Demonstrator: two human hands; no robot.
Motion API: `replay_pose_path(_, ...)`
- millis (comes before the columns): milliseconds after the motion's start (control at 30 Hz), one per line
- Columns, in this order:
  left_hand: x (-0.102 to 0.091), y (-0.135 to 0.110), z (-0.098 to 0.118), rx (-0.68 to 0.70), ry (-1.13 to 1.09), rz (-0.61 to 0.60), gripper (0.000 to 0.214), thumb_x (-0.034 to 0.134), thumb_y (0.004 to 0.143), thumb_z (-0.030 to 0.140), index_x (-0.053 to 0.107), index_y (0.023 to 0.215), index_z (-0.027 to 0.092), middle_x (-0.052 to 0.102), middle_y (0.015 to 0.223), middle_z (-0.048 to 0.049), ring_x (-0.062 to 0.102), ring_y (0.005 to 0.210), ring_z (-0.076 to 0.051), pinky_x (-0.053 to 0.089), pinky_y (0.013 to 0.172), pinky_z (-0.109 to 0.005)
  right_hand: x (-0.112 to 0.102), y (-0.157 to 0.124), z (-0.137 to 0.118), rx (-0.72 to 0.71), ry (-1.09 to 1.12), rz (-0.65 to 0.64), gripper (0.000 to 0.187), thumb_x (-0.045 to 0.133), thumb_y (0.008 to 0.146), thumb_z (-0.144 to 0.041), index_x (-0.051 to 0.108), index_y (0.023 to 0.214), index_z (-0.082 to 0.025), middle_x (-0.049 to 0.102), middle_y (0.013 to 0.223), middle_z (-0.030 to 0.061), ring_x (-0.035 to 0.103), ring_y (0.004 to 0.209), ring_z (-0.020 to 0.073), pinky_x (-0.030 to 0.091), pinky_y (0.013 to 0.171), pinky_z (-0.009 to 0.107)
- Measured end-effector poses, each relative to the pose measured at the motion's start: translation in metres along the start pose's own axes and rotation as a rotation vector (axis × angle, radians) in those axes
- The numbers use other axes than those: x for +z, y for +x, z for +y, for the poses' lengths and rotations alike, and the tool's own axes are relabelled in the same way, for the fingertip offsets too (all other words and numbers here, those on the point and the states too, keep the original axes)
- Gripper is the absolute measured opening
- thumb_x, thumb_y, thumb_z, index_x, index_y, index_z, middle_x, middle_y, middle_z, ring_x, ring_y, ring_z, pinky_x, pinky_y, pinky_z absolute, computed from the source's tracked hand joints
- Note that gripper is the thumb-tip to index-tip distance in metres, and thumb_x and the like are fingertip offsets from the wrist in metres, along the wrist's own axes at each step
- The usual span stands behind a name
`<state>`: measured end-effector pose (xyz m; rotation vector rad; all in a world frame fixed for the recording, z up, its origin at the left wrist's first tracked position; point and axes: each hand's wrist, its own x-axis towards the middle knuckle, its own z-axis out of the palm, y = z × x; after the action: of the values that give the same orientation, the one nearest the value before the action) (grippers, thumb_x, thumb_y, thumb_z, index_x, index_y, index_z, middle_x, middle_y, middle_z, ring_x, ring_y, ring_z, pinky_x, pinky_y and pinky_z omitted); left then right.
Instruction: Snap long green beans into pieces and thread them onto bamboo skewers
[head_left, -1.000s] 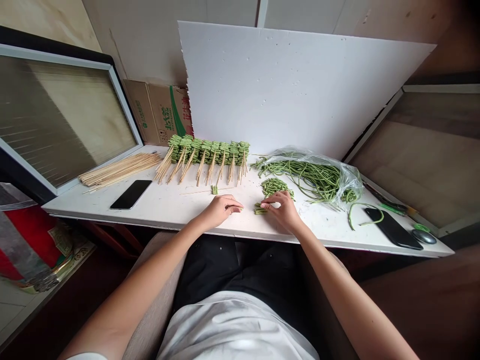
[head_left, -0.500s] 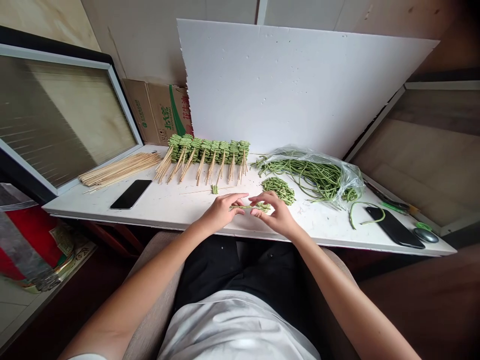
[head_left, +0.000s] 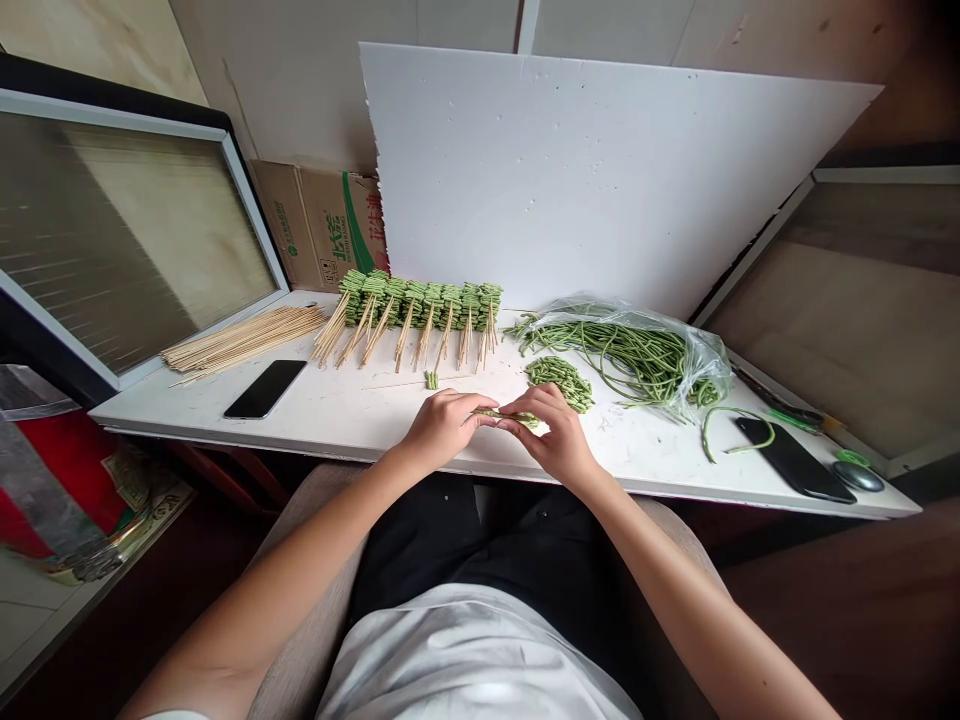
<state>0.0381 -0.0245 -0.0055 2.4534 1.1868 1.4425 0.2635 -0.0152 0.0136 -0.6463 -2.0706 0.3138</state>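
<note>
Left hand (head_left: 446,428) and right hand (head_left: 551,432), wrists low, both pinching a bamboo skewer of cut long beans (head_left: 499,413) between them above the white table (head_left: 337,420), its middle hidden by fingers, seemingly threaded; loose cut beans (head_left: 559,383) at one o'clock.

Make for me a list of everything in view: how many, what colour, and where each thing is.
Table: one, white, in front of the person.
Foam board: one, white, leaning behind the table.
Cardboard box: one, brown with green print, behind the table's left end.
Bamboo skewers: many, pale tan, bundle at left.
Skewered long beans: many, green, row along the back.
Cut beans: one pile, green, centre.
Plastic bag: one, clear, right, with long beans in it.
Phone: one, black, left.
Black phone: one, black, right.
Skewer with beans: one, green and tan, between the hands.
Shirt: one, white, bottom.
Left hand: one, fingers on the skewer.
Right hand: one, fingers on the beans.
</note>
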Motion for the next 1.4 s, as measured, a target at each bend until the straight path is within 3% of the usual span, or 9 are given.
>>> replay_pose_path(200,0.003,-0.001,0.004,0.037,-0.015,-0.041,0.009,0.076,0.094,0.019,0.083,0.096,0.024,0.084,0.094,-0.0045,0.076,0.083,-0.022,0.053,0.084,-0.035,0.006,-0.001,-0.001,0.038,-0.024,-0.019,0.014,0.067,0.102,-0.038,0.073,0.097,-0.027,0.073,0.090,0.0085,0.058,0.093,0.0290,0.047,0.086,0.045)
replay_pose_path(400,0.004,0.000,0.009,0.032,-0.087,-0.092,0.024,0.067,0.097,0.015,0.079,0.078,0.024,0.083,0.088,-0.0003,0.076,0.083,-0.019,0.042,0.097,-0.041,0.014,-0.007,0.000,0.062,0.058,-0.036,0.022,0.058,0.105,-0.031,0.069,0.087,-0.026,0.069,0.084,0.0063,0.057,0.094,0.0275,0.045,0.089,0.044)
replay_pose_path(767,0.009,-0.003,-0.003,-0.068,-0.235,-0.268,0.033,0.058,0.083,0.001,0.080,0.074,0.025,0.081,0.075,0.0024,0.074,0.078,-0.017,0.037,0.110,-0.042,0.019,-0.011,0.017,0.194,0.255,-0.165,0.031,0.067,0.099,-0.053,0.074,0.087,-0.025,0.069,0.087,0.0077,0.056,0.100,0.0280,0.045,0.097,0.045)
replay_pose_path(1167,0.013,-0.006,-0.003,-0.132,-0.431,-0.309,0.031,0.058,0.080,0.003,0.083,0.076,0.021,0.079,0.071,-0.0006,0.073,0.070,-0.016,0.055,0.099,-0.036,0.014,-0.013,0.025,0.228,0.348,-0.273,0.030,0.069,0.097,-0.050,0.070,0.083,-0.024,0.068,0.085,0.0061,0.058,0.098,0.0256,0.046,0.097,0.043)
replay_pose_path(1300,0.008,-0.005,-0.003,-0.207,-0.558,-0.340,0.028,0.059,0.080,0.004,0.083,0.076,0.017,0.079,0.072,-0.0032,0.074,0.070,-0.016,0.060,0.079,-0.028,0.006,-0.010,0.030,0.216,0.457,-0.317,0.042,0.065,0.096,-0.063,0.070,0.083,-0.023,0.066,0.086,0.0060,0.059,0.090,0.0242,0.049,0.090,0.041)
replay_pose_path(1400,0.001,-0.003,-0.010,-0.307,-0.634,-0.341,0.017,0.068,0.083,0.012,0.083,0.075,0.015,0.079,0.074,-0.0054,0.075,0.071,-0.016,0.061,0.073,-0.026,-0.004,-0.007,0.039,0.203,0.400,-0.277,0.042,0.068,0.094,-0.064,0.071,0.082,-0.023,0.067,0.085,0.0061,0.061,0.088,0.0244,0.049,0.090,0.042)
